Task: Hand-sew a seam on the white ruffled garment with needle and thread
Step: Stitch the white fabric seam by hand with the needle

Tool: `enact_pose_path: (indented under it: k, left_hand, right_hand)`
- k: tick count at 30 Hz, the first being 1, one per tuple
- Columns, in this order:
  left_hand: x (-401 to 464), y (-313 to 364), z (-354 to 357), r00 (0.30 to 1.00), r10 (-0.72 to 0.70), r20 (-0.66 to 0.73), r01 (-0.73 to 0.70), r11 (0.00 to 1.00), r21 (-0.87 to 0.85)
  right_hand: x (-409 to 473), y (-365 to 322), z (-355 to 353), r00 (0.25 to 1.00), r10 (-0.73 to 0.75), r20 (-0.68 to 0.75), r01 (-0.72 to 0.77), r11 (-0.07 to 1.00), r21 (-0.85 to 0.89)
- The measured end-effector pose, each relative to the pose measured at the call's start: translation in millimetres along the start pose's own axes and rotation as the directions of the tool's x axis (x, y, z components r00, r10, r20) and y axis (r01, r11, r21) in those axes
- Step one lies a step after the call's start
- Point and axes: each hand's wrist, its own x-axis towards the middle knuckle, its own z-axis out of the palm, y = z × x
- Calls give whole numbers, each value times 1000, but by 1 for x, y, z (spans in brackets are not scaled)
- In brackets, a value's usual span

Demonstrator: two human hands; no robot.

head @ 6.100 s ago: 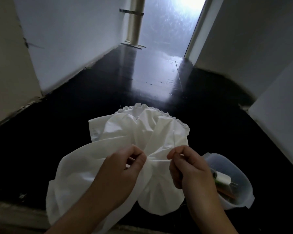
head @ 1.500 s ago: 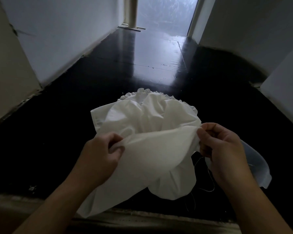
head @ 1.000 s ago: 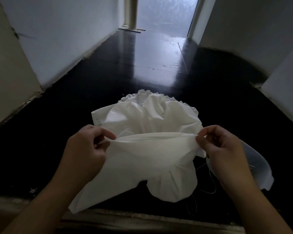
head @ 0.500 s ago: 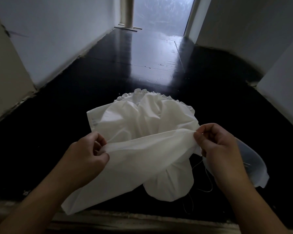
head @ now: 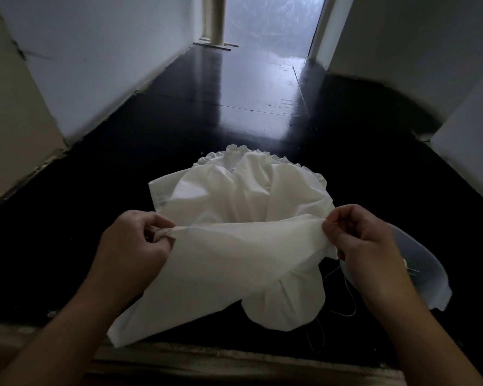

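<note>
The white ruffled garment (head: 234,257) is held up over a glossy black floor, its frilled edge at the far side. My left hand (head: 134,246) pinches the fabric's near edge at the left. My right hand (head: 365,246) pinches the same edge at the right, so the edge runs taut between them. A thin white thread (head: 346,299) hangs in loops below my right hand. I cannot make out the needle.
A translucent plastic container (head: 427,271) sits on the floor behind my right hand, partly hidden by it. White walls close in on both sides of the black floor (head: 234,107). A pale ledge (head: 207,363) runs along the near edge.
Six seconds ago my hands were close together at a gathered spot, the right holding a needle. Since then they have spread apart and pulled the fabric edge straight; it is slightly tauter than half a second ago.
</note>
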Motion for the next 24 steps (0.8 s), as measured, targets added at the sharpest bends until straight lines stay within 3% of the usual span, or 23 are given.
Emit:
enact_pose_path:
  k: [6, 14, 18, 24]
  left_hand:
    - [-3, 6, 2, 998, -54, 28, 59, 976, -209]
    - [1, 3, -10, 994, -71, -80, 47, 964, -260]
    - [0, -3, -11, 993, -94, -67, 70, 952, -297]
    - [-2, -9, -13, 991, -132, -28, 111, 913, -393]
  right_hand:
    - [1, 5, 1, 999, 39, 25, -37, 997, -65]
    - [-2, 0, -4, 996, 7, 93, 20, 959, -283]
    - [-4, -2, -8, 963, 64, 260, 63, 889, -453]
    - [-7, -3, -7, 932, 78, 355, 177, 755, -631]
